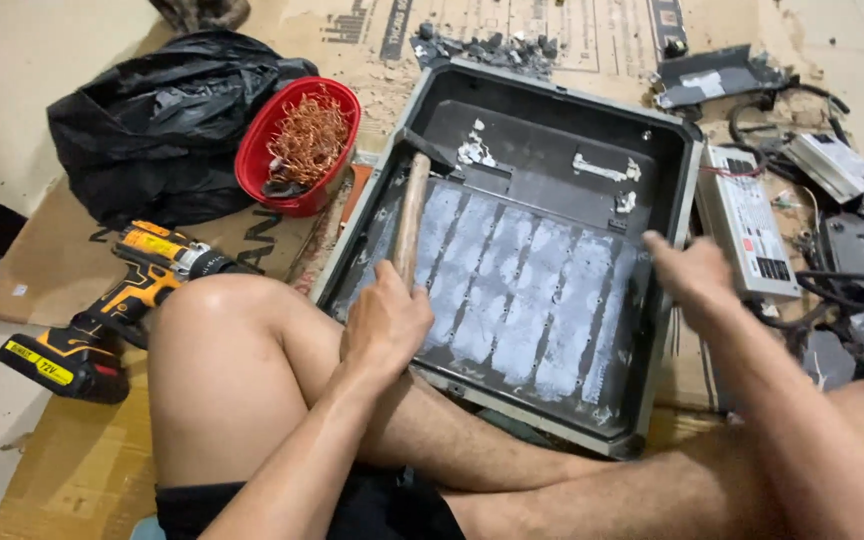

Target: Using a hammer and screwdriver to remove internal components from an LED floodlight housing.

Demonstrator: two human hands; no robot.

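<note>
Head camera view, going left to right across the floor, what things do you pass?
Yellow cordless drill → black plastic bag → red bowl of copper wire → left hand on the wooden hammer handle → dark metal case → right hand → silver power supply unit → tangle of cables and parts.

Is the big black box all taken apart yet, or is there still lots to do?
Mostly emptied: the black metal housing is a bare shell with white paste patches, removed grey modules lie beside it, and the red bowl of copper wire is full. In hand: the left hand grips a wooden-handled hammer inside the shell, and the right hand steadies its rim. Left: paste residue and small bits near the top wall.
</note>
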